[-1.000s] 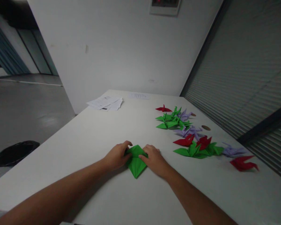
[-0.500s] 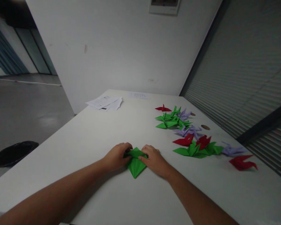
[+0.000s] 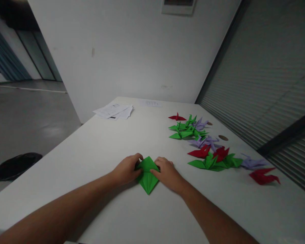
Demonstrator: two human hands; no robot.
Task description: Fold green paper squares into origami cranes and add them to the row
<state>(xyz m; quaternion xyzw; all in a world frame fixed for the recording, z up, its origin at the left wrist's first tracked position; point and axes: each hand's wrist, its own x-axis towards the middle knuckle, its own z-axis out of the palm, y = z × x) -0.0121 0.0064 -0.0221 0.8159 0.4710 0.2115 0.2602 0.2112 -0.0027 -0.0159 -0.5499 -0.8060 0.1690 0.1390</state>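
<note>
A green folded paper piece lies flat on the white table, its point toward me. My left hand presses on its left edge with curled fingers. On the right edge rests my right hand, fingertips on the paper. Both hands pinch the upper flaps of the green paper.
Several finished paper cranes in green, red and lilac lie in a row along the table's right side. White printed sheets sit at the far left corner. A black round object lies on the floor, left.
The upper flap of the green paper was lifted slightly half a second ago and now lies flat again. Both hands stay in nearly the same place.
</note>
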